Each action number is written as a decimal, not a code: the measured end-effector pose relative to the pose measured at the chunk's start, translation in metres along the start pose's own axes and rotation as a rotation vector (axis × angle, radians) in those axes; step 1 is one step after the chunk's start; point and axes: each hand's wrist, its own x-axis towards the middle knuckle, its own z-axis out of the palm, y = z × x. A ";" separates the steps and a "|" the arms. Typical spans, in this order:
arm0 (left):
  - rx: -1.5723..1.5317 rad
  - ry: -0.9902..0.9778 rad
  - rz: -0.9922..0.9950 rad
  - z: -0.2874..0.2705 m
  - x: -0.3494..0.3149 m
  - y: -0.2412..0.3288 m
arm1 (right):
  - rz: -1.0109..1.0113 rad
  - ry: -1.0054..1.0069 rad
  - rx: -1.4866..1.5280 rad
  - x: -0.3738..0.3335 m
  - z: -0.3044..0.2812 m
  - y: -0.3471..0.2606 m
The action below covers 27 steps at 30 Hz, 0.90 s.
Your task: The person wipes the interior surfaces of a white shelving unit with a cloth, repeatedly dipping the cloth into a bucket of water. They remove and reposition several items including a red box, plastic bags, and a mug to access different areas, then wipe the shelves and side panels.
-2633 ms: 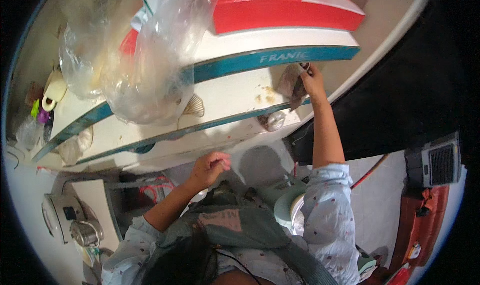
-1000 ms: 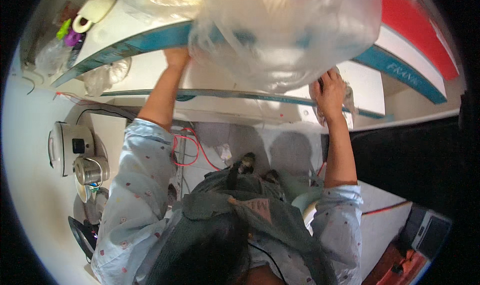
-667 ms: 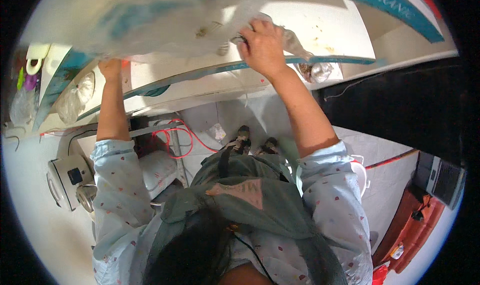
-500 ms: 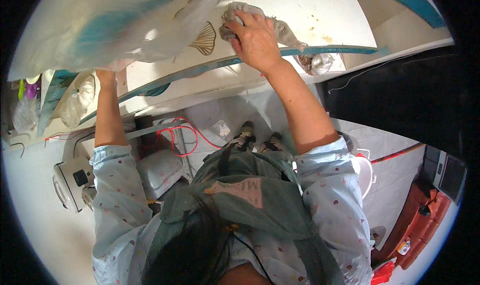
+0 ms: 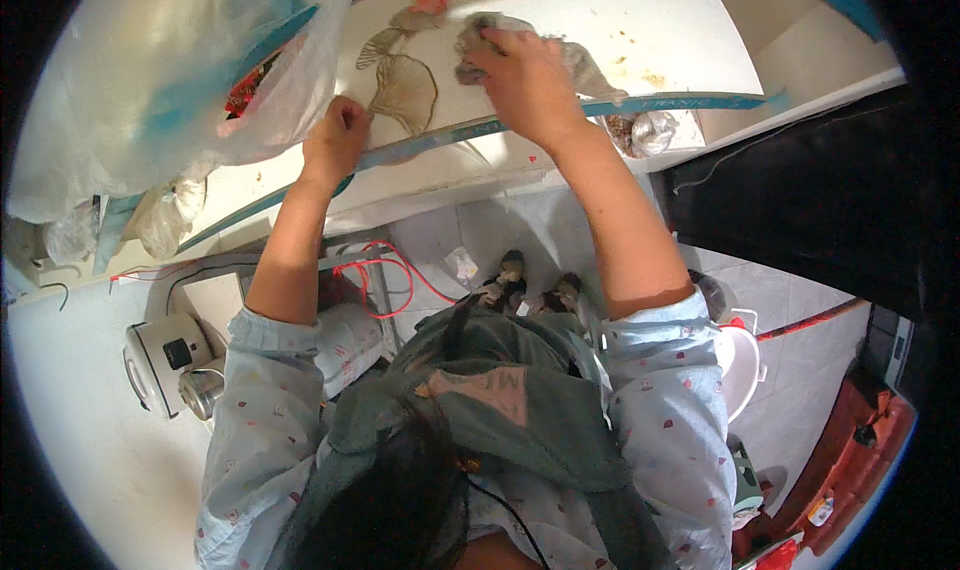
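Note:
On a white shelf board [image 5: 590, 5] with a teal front edge, my right hand [image 5: 535, 85] presses a crumpled grey rag [image 5: 590, 70], fingers bent over it. My left hand [image 5: 335, 142] is curled closed at the board's edge. Whatever its fingers might hold is hidden. Just right of it is a brown, ribbed fan-shaped figure [image 5: 408, 95], and a smaller one [image 5: 380, 50] is above; I cannot tell whether they are printed. A big clear plastic bag [image 5: 150, 100] bulges left of my left hand, a red item [image 5: 250, 90] showing in it.
Brown specks [image 5: 650, 78] mark the board right of the rag. Small clear bags [image 5: 655, 132] sit on a lower level. A black panel [image 5: 790, 200] stands at right. Below are a white rice cooker [image 5: 165, 365], a red cable [image 5: 405, 280] and a white bucket [image 5: 738, 370].
My left hand has come out from under the plastic bag and moved right along the board's edge. The bag has shifted left, uncovering the fan-shaped figures. My right hand stays on the rag.

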 end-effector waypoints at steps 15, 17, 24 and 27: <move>-0.222 0.505 0.012 -0.029 -0.049 -0.112 | -0.205 -0.228 0.112 0.060 0.078 -0.089; -0.450 0.448 -0.097 -0.029 -0.041 -0.104 | -0.082 -0.157 0.163 0.081 0.116 -0.080; -0.925 0.441 -0.123 -0.036 -0.035 -0.127 | 0.268 0.237 -0.127 0.133 0.101 0.037; -0.059 0.596 0.080 -0.038 -0.063 -0.083 | 0.353 0.193 -0.313 0.107 0.061 0.077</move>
